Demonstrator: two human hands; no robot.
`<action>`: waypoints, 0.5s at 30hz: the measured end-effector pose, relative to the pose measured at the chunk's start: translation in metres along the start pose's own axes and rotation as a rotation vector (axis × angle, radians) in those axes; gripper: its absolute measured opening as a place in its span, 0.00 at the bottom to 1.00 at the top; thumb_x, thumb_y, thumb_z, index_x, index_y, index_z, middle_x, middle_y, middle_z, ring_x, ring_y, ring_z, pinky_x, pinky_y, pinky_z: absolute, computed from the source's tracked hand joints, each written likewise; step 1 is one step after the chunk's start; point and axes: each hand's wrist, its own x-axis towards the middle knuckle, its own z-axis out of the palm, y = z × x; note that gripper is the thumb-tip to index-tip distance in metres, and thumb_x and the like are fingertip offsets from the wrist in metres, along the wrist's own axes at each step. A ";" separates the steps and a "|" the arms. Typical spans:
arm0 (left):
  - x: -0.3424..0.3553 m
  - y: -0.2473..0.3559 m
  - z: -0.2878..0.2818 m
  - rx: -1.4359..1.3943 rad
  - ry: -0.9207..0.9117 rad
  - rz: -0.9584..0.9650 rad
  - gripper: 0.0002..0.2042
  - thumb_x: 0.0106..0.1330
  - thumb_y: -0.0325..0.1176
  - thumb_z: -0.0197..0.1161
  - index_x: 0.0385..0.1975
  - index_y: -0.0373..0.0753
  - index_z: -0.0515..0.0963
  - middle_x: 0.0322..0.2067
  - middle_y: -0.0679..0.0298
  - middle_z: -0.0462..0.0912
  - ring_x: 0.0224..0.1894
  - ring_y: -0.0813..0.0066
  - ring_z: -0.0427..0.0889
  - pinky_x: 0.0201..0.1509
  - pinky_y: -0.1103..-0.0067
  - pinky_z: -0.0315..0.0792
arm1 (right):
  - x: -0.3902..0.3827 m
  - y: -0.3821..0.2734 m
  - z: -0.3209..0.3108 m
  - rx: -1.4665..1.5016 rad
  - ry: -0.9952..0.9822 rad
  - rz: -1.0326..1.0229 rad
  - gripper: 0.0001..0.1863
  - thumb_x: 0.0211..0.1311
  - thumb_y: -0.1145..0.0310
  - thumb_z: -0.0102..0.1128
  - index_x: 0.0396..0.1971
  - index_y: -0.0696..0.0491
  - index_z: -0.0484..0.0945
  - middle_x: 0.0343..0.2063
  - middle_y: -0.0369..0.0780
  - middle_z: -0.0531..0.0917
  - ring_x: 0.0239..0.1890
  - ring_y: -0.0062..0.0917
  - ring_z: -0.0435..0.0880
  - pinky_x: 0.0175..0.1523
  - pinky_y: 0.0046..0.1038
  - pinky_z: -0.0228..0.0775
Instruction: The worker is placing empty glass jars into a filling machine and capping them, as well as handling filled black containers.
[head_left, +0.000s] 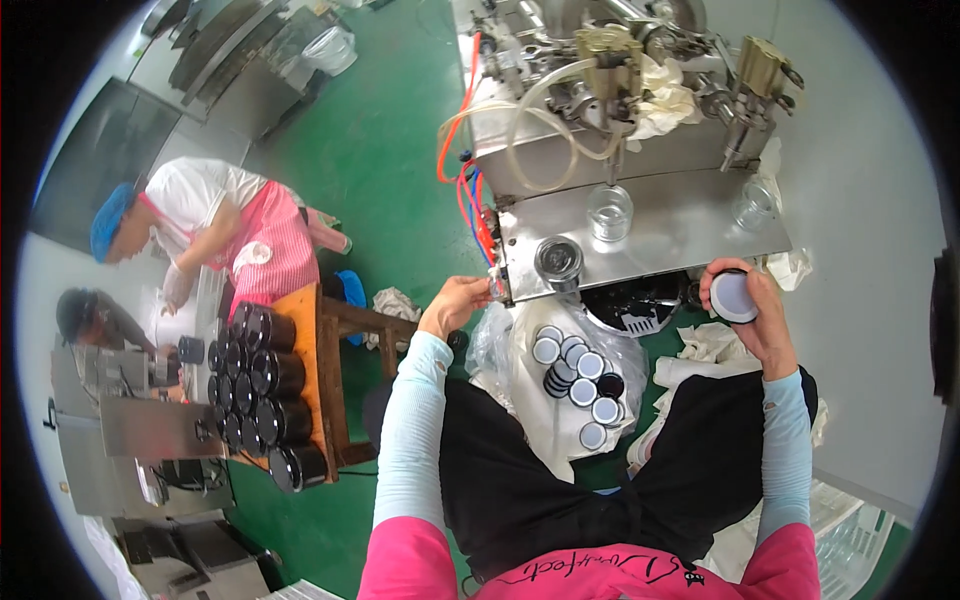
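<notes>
The right hand (765, 315) curls round a black-rimmed lid (735, 297), holding it by its edge near the front right of the worktop (690, 225). The pale inside shows. If the fingers go loose, the lid could fall toward the white cloth (715, 343) below and get dirty. The left hand (460, 304) has its fingertips bunched at a small part (497, 287) on the left corner; I cannot tell if they pinch it. A dark-looking jar (558, 262) stands near it, right by the front edge, so a bump could tip it off. A clear jar (610, 215) stands under a spout (613, 160); if it gets nudged, anything coming out might miss and make a mess.
</notes>
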 end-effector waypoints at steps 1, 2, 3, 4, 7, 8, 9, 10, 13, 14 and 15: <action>0.003 -0.005 -0.001 -0.080 -0.030 -0.013 0.10 0.61 0.29 0.54 0.38 0.29 0.73 0.34 0.61 0.78 0.34 0.74 0.74 0.41 0.79 0.67 | 0.001 0.002 0.000 -0.023 0.011 -0.008 0.28 0.57 0.49 0.52 0.41 0.62 0.70 0.35 0.44 0.76 0.37 0.25 0.77 0.43 0.24 0.70; 0.006 -0.011 -0.007 -0.065 -0.045 -0.016 0.10 0.61 0.29 0.54 0.38 0.29 0.73 0.34 0.61 0.78 0.34 0.74 0.74 0.41 0.79 0.67 | 0.002 0.002 0.001 -0.052 0.019 -0.018 0.28 0.57 0.48 0.52 0.41 0.62 0.69 0.35 0.43 0.77 0.37 0.25 0.77 0.43 0.25 0.71; 0.009 -0.018 -0.015 -0.079 -0.041 -0.001 0.10 0.61 0.29 0.54 0.37 0.28 0.73 0.35 0.60 0.77 0.34 0.73 0.74 0.41 0.78 0.68 | 0.003 0.004 0.001 -0.014 -0.006 -0.020 0.27 0.57 0.50 0.52 0.42 0.62 0.70 0.35 0.44 0.77 0.37 0.25 0.77 0.44 0.25 0.71; 0.010 -0.021 -0.022 -0.095 -0.030 0.014 0.10 0.62 0.28 0.53 0.37 0.28 0.73 0.36 0.59 0.77 0.34 0.73 0.75 0.41 0.77 0.68 | 0.006 0.008 0.000 -0.010 0.006 -0.030 0.27 0.57 0.50 0.52 0.42 0.62 0.70 0.35 0.44 0.77 0.37 0.25 0.77 0.44 0.25 0.71; 0.006 -0.013 -0.004 -0.210 0.004 0.034 0.08 0.61 0.25 0.52 0.36 0.27 0.72 0.34 0.59 0.77 0.33 0.72 0.76 0.41 0.74 0.70 | 0.003 0.010 -0.003 -0.056 -0.039 -0.012 0.25 0.58 0.53 0.52 0.41 0.62 0.71 0.36 0.44 0.77 0.38 0.25 0.77 0.44 0.25 0.70; 0.011 -0.015 -0.006 -0.205 -0.005 0.027 0.08 0.61 0.25 0.52 0.36 0.27 0.72 0.34 0.59 0.77 0.33 0.72 0.76 0.41 0.74 0.70 | 0.002 0.009 -0.003 -0.056 -0.026 -0.012 0.25 0.58 0.53 0.52 0.41 0.62 0.71 0.36 0.44 0.77 0.38 0.25 0.77 0.44 0.25 0.70; 0.017 -0.018 -0.015 -0.183 -0.047 0.034 0.08 0.60 0.25 0.52 0.37 0.27 0.72 0.33 0.59 0.77 0.33 0.72 0.76 0.41 0.74 0.70 | 0.001 0.008 -0.003 -0.057 -0.031 -0.015 0.25 0.58 0.53 0.52 0.41 0.62 0.71 0.36 0.44 0.77 0.38 0.25 0.77 0.44 0.25 0.70; 0.016 -0.013 -0.014 -0.161 -0.086 0.045 0.08 0.60 0.24 0.52 0.37 0.27 0.71 0.32 0.59 0.77 0.32 0.72 0.76 0.42 0.74 0.70 | 0.001 0.007 -0.004 -0.059 -0.040 -0.019 0.24 0.58 0.53 0.52 0.41 0.62 0.71 0.36 0.44 0.77 0.38 0.25 0.77 0.44 0.25 0.70; 0.010 -0.010 -0.003 -0.158 -0.037 0.054 0.09 0.59 0.25 0.54 0.37 0.28 0.72 0.30 0.60 0.78 0.31 0.72 0.76 0.41 0.76 0.70 | 0.001 0.007 -0.006 -0.066 -0.040 -0.029 0.24 0.59 0.53 0.52 0.41 0.62 0.71 0.36 0.44 0.77 0.38 0.25 0.77 0.44 0.25 0.70; 0.008 -0.010 -0.001 -0.181 -0.025 0.061 0.10 0.59 0.25 0.54 0.38 0.28 0.72 0.30 0.60 0.78 0.31 0.73 0.76 0.40 0.76 0.70 | 0.001 0.007 -0.007 -0.072 -0.033 -0.028 0.24 0.59 0.53 0.51 0.41 0.62 0.71 0.36 0.44 0.77 0.38 0.25 0.77 0.44 0.24 0.70; 0.005 -0.008 -0.001 -0.180 -0.026 0.064 0.10 0.59 0.25 0.54 0.38 0.28 0.72 0.30 0.60 0.78 0.31 0.73 0.76 0.40 0.76 0.70 | 0.002 0.009 -0.007 -0.073 -0.033 -0.031 0.24 0.59 0.53 0.51 0.41 0.62 0.71 0.36 0.44 0.77 0.38 0.25 0.77 0.44 0.24 0.70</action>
